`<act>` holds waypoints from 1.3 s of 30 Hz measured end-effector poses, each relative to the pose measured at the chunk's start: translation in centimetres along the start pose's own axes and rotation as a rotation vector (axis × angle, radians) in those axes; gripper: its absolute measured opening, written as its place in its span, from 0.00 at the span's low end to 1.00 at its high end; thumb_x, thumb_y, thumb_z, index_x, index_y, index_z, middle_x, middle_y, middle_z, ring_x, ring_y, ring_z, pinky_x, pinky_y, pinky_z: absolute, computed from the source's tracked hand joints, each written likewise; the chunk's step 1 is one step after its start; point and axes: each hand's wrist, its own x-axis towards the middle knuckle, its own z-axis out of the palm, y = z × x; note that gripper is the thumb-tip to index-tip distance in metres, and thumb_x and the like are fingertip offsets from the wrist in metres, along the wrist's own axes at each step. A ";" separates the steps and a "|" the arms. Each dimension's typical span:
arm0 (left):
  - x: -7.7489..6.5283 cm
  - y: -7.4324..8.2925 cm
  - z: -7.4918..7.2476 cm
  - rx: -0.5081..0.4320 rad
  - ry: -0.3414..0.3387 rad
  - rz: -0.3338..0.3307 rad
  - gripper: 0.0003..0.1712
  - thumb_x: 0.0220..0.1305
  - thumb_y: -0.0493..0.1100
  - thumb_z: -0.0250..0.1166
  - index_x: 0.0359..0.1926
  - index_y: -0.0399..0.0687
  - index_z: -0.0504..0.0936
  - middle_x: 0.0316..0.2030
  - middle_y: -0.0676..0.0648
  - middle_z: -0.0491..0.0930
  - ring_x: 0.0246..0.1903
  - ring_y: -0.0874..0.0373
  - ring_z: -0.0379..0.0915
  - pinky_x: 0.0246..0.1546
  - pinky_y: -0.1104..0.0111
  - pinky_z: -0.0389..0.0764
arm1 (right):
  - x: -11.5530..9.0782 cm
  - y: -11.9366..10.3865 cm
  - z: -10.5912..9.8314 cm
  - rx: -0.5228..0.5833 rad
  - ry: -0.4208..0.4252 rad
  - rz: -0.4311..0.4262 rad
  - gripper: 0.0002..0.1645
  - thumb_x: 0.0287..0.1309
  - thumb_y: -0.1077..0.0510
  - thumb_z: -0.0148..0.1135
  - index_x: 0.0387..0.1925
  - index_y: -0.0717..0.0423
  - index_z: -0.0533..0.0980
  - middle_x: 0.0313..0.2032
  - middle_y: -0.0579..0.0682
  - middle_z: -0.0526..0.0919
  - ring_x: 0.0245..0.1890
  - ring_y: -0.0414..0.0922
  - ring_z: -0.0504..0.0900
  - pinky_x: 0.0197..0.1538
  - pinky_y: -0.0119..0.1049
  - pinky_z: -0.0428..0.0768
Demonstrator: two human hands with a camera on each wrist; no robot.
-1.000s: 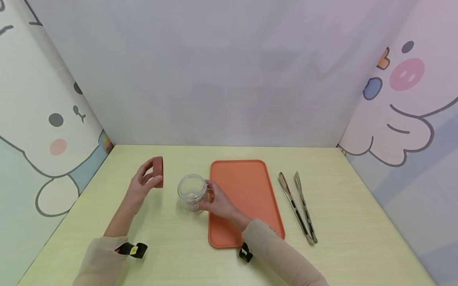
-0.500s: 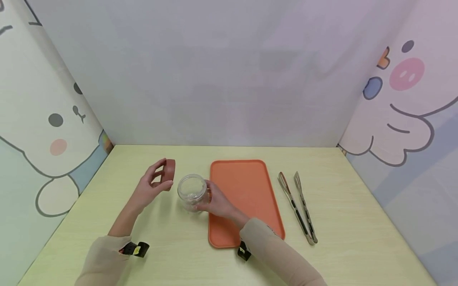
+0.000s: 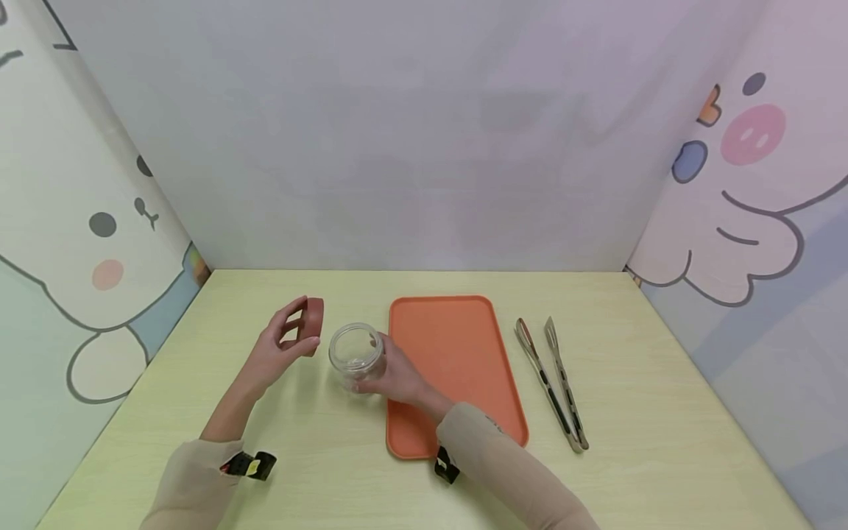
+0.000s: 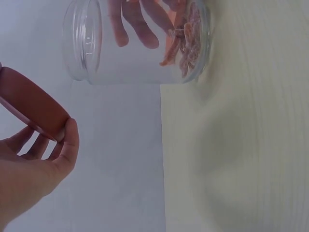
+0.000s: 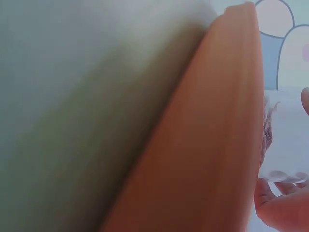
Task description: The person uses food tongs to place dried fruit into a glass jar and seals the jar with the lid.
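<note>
My left hand (image 3: 271, 355) pinches a reddish-brown lid (image 3: 314, 324) by its edge, thumb on one side and fingers on the other. The lid stands on edge in the air, just left of the jar's mouth. An uncapped clear glass jar (image 3: 346, 362) is upright near the tray's left edge, and my right hand (image 3: 399, 374) grips it from the right side. Through the glass in the left wrist view, several wrinkled pinkish-brown strips (image 4: 187, 46) lie at the jar's bottom. The lid (image 4: 36, 104) shows there tilted, apart from the jar.
An orange tray (image 3: 457, 346) lies flat under my right forearm; its edge (image 5: 207, 121) fills much of the right wrist view. Metal tongs (image 3: 546, 383) lie spread on the pale table to the tray's right. A grey-white backdrop (image 3: 424, 147) rises behind the table.
My left hand has brought the lid rightward, closer to the jar, and turned it slightly; over the last half second it barely moves. My right hand has shifted its fingers slightly on the jar.
</note>
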 end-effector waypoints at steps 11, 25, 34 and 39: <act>-0.3 0.1 -0.1 0.014 0.016 0.004 0.39 0.59 0.38 0.58 0.67 0.46 0.47 0.62 0.41 0.50 0.54 0.47 0.56 0.37 0.75 0.75 | -0.4 0.0 -0.1 0.020 0.000 0.023 0.57 0.32 0.50 0.75 0.63 0.52 0.53 0.56 0.50 0.66 0.56 0.42 0.62 0.57 0.44 0.60; -0.4 0.3 -0.1 0.004 0.012 0.011 0.39 0.60 0.38 0.58 0.67 0.48 0.47 0.62 0.42 0.50 0.52 0.55 0.59 0.37 0.74 0.75 | -1.5 -1.2 -2.3 0.053 0.043 0.034 0.53 0.32 0.50 0.74 0.61 0.52 0.56 0.53 0.47 0.65 0.51 0.41 0.66 0.52 0.38 0.68; -0.4 0.4 0.1 -0.008 -0.007 0.004 0.39 0.60 0.38 0.58 0.67 0.47 0.48 0.62 0.41 0.50 0.51 0.56 0.60 0.37 0.74 0.75 | -2.8 -1.5 -4.6 -0.125 0.031 0.001 0.53 0.34 0.44 0.71 0.61 0.52 0.55 0.53 0.47 0.64 0.48 0.44 0.68 0.45 0.36 0.72; -0.2 0.2 0.4 -0.015 -0.024 0.005 0.39 0.59 0.37 0.58 0.67 0.46 0.48 0.62 0.42 0.50 0.54 0.48 0.57 0.37 0.73 0.75 | -3.0 -1.8 -5.5 -0.119 0.017 -0.049 0.49 0.35 0.49 0.71 0.60 0.54 0.57 0.50 0.47 0.68 0.39 0.46 0.75 0.37 0.32 0.76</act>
